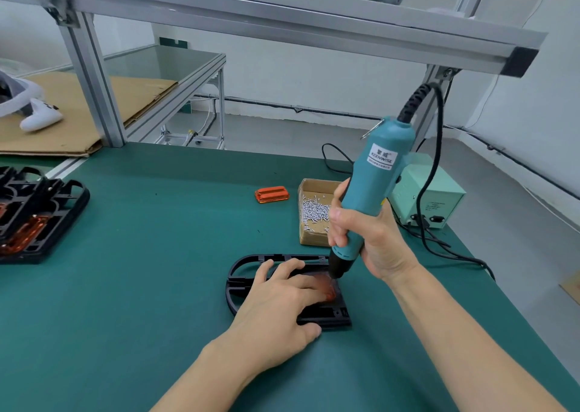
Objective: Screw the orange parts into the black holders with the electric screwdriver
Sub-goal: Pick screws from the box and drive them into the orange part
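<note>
A black holder (241, 270) lies flat on the green mat near the table's middle. An orange part (329, 287) sits in it, mostly hidden under my fingers. My left hand (279, 305) presses flat on the holder and the part, fingers straight. My right hand (367, 239) grips the teal electric screwdriver (373, 188) upright, its black tip down on the orange part's far right corner. A spare orange part (271, 194) lies farther back on the mat.
A cardboard box of small silver screws (315, 212) stands just behind the holder. A pale green power unit (430, 198) with cables sits at the right. Stacked black holders with orange parts (34, 214) are at the left edge. An aluminium frame beam (282, 13) runs overhead.
</note>
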`<control>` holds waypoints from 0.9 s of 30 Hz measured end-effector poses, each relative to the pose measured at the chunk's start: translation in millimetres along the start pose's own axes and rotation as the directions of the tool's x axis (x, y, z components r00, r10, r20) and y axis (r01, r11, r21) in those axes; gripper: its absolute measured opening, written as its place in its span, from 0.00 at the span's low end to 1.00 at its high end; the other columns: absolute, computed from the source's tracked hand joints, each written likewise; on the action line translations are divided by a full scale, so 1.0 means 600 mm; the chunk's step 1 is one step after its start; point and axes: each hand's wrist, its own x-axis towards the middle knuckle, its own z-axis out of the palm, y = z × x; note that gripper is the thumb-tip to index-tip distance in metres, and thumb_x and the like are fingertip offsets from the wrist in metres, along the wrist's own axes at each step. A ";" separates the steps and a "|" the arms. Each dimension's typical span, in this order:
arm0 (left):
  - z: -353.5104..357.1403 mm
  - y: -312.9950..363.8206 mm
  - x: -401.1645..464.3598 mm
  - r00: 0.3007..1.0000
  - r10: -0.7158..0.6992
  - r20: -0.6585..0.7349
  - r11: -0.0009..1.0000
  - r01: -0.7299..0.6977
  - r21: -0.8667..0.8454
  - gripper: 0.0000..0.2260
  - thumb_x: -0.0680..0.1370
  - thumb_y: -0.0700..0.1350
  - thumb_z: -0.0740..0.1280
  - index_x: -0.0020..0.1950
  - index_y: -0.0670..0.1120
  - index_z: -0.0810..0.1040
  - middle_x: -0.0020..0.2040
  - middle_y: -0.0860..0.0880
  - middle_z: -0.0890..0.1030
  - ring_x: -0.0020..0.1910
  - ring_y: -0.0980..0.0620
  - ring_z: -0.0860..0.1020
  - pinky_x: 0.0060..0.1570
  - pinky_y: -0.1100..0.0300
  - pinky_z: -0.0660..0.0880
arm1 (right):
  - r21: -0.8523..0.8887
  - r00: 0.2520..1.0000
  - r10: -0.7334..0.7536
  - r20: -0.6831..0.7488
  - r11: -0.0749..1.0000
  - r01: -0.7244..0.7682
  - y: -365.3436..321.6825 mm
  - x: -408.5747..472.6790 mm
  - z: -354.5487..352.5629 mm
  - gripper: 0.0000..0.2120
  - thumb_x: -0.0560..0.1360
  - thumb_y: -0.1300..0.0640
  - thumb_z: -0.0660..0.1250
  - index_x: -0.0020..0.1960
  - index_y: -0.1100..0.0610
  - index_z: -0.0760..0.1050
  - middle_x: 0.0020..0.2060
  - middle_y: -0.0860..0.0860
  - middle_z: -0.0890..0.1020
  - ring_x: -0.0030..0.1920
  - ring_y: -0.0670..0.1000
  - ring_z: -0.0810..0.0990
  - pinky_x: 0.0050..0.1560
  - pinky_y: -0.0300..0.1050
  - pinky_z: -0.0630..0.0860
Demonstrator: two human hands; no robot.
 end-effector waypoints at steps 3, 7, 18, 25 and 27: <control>0.001 -0.001 0.001 1.000 -0.003 0.000 1.000 0.003 -0.020 0.22 0.73 0.55 0.64 0.68 0.59 0.72 0.69 0.64 0.68 0.72 0.63 0.48 0.71 0.53 0.35 | 0.035 1.000 0.020 0.022 0.999 -0.021 -0.002 0.001 -0.001 0.08 0.66 0.59 0.69 0.41 0.48 0.75 0.24 0.52 0.70 0.23 0.49 0.68 0.32 0.43 0.72; 0.002 -0.002 0.002 1.000 -0.002 -0.006 1.000 0.002 -0.010 0.22 0.73 0.56 0.64 0.68 0.60 0.72 0.69 0.64 0.68 0.72 0.63 0.49 0.71 0.54 0.36 | 0.061 0.999 0.041 0.028 0.997 -0.043 -0.002 0.002 -0.004 0.10 0.66 0.61 0.69 0.42 0.49 0.75 0.24 0.51 0.70 0.24 0.49 0.67 0.31 0.43 0.71; 0.001 -0.002 0.003 1.000 -0.006 -0.007 1.000 0.006 -0.025 0.22 0.73 0.56 0.64 0.68 0.60 0.72 0.69 0.65 0.68 0.72 0.63 0.49 0.71 0.55 0.36 | 0.052 0.990 0.094 0.110 0.994 -0.100 -0.007 0.011 -0.004 0.11 0.66 0.63 0.70 0.46 0.52 0.76 0.24 0.52 0.71 0.22 0.49 0.68 0.31 0.42 0.72; -0.003 -0.001 0.006 1.000 -0.012 0.003 0.999 0.013 -0.033 0.22 0.72 0.56 0.66 0.67 0.59 0.73 0.68 0.64 0.69 0.72 0.63 0.50 0.71 0.54 0.37 | 0.114 0.984 0.136 0.112 0.982 -0.149 -0.012 0.013 -0.009 0.10 0.64 0.68 0.68 0.41 0.56 0.75 0.23 0.52 0.68 0.20 0.49 0.66 0.29 0.39 0.69; -0.004 0.000 0.007 1.000 -0.017 0.005 0.999 0.017 -0.035 0.22 0.72 0.55 0.66 0.66 0.59 0.74 0.68 0.64 0.70 0.72 0.62 0.51 0.71 0.55 0.38 | 0.120 0.984 0.146 0.105 0.980 -0.159 -0.012 0.014 -0.009 0.10 0.65 0.69 0.65 0.40 0.56 0.74 0.23 0.53 0.68 0.20 0.49 0.65 0.28 0.40 0.67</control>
